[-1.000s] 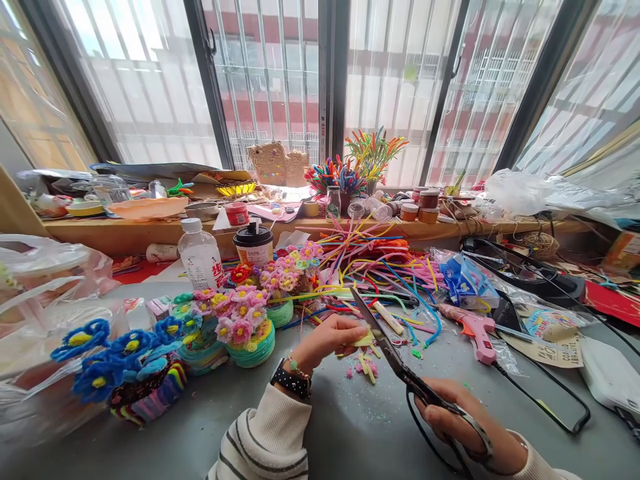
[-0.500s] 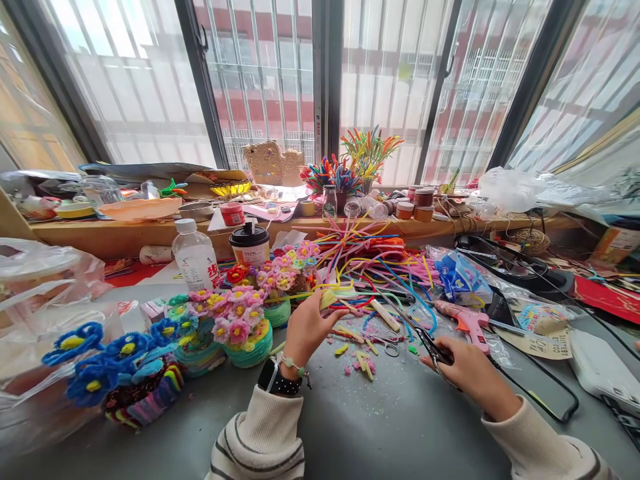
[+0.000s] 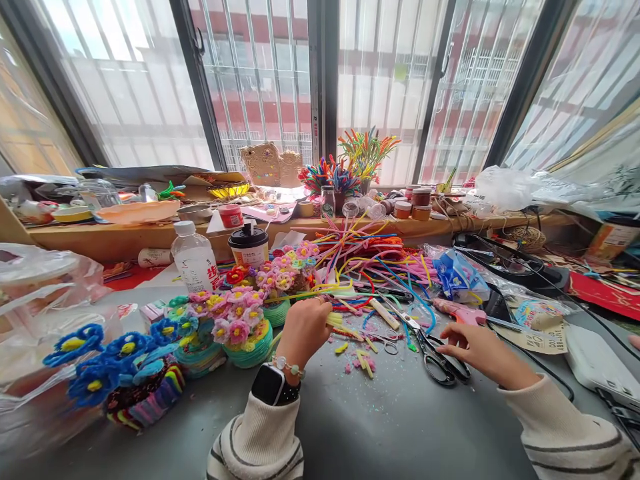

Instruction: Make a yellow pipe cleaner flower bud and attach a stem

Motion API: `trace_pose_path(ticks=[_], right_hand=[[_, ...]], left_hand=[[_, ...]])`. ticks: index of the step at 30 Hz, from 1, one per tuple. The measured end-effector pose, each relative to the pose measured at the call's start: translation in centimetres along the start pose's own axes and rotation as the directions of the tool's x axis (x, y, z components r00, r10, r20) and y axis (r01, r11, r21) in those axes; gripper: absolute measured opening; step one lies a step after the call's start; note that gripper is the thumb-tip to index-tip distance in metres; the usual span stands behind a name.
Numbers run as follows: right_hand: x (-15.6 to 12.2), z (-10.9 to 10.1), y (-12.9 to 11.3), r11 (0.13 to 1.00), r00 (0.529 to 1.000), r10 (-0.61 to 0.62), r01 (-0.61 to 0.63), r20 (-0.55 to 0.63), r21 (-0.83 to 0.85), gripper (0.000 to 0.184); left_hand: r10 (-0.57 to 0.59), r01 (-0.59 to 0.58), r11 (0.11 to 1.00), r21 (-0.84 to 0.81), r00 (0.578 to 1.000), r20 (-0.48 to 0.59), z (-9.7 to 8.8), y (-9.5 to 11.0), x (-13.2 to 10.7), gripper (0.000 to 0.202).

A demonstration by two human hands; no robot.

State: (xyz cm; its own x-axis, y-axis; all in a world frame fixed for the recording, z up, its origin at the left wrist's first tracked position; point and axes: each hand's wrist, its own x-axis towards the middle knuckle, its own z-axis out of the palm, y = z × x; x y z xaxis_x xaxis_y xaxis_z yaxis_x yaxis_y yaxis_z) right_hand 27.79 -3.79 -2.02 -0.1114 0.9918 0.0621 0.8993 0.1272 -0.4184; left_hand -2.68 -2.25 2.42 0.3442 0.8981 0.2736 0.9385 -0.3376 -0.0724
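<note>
My left hand is closed in a pinch on short pale yellow pipe cleaner pieces, just right of the pink flower basket. Black-handled scissors lie flat on the grey table, blades pointing toward the pipe cleaner pile. My right hand rests beside the scissors' handles with its fingers stretched out and nothing in it. Cut yellow and pink scraps lie between my hands.
A pink glue gun and its black cord lie behind my right hand. Blue flower baskets and plastic bags fill the left. A water bottle and lidded cup stand behind. A white box sits right.
My right hand carried the scissors forward, laid them on the table and let go. My left hand moved away from the blades toward the flower baskets, still pinching the yellow pieces.
</note>
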Motion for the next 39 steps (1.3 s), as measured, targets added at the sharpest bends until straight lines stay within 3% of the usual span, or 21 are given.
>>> trace_pose_path(ticks=[4, 8, 10, 12, 16, 19, 23, 27, 34, 39], right_hand=[[-2.1, -2.4, 2.1, 0.991, 0.982, 0.102, -0.114, -0.160, -0.066, 0.027], [-3.6, -3.2, 4.0, 0.976, 0.981, 0.147, -0.165, -0.129, -0.140, 0.028], [-3.9, -2.8, 4.3, 0.980, 0.988, 0.114, -0.129, -0.102, -0.150, 0.025], [-3.8, -2.0, 4.1, 0.988, 0.994, 0.073, -0.083, -0.076, -0.134, 0.022], [-3.5, -0.9, 2.9, 0.994, 0.995, 0.038, -0.047, -0.090, -0.100, 0.022], [-3.6, -1.0, 2.4, 0.995, 0.992, 0.046, -0.055, -0.114, -0.083, 0.024], [-4.0, -1.4, 1.9, 0.997, 0.991, 0.049, -0.056, -0.124, -0.059, 0.025], [-3.2, -0.6, -0.7, 1.000, 0.995, -0.003, 0.006, -0.100, 0.030, 0.023], [2.4, 3.5, -9.8, 0.952, 0.967, -0.242, 0.252, -0.078, 0.171, 0.024], [4.7, 6.1, -12.4, 0.954, 0.947, -0.287, 0.296, -0.143, 0.051, 0.015]], left_hand=[[0.029, -0.032, 0.999, -0.022, 0.991, -0.131, -0.8, 0.6, -0.3, 0.018], [0.040, -0.057, 0.996, -0.062, 0.968, -0.248, -1.8, 1.2, -0.7, 0.018], [0.041, -0.053, 0.997, -0.062, 0.982, -0.185, -1.7, 1.2, -0.7, 0.019], [0.050, -0.053, 0.997, -0.061, 0.998, -0.040, -1.0, 1.0, -0.5, 0.022], [0.005, 0.003, 0.999, -0.040, 0.981, 0.196, 1.4, 0.1, 0.0, 0.022], [-0.018, 0.028, 0.999, -0.034, 0.963, 0.270, 2.7, -0.3, 0.2, 0.025], [-0.010, 0.026, 0.998, -0.053, 0.957, 0.289, 3.2, -0.3, 0.3, 0.027], [-0.014, 0.033, 0.998, -0.061, 0.957, 0.289, 2.9, -0.2, 0.2, 0.025], [0.068, -0.014, 0.982, -0.188, 0.957, 0.283, 2.6, -0.3, 0.0, 0.020], [0.059, -0.006, 0.979, -0.203, 0.964, 0.259, 2.5, -0.2, 0.3, 0.024]])
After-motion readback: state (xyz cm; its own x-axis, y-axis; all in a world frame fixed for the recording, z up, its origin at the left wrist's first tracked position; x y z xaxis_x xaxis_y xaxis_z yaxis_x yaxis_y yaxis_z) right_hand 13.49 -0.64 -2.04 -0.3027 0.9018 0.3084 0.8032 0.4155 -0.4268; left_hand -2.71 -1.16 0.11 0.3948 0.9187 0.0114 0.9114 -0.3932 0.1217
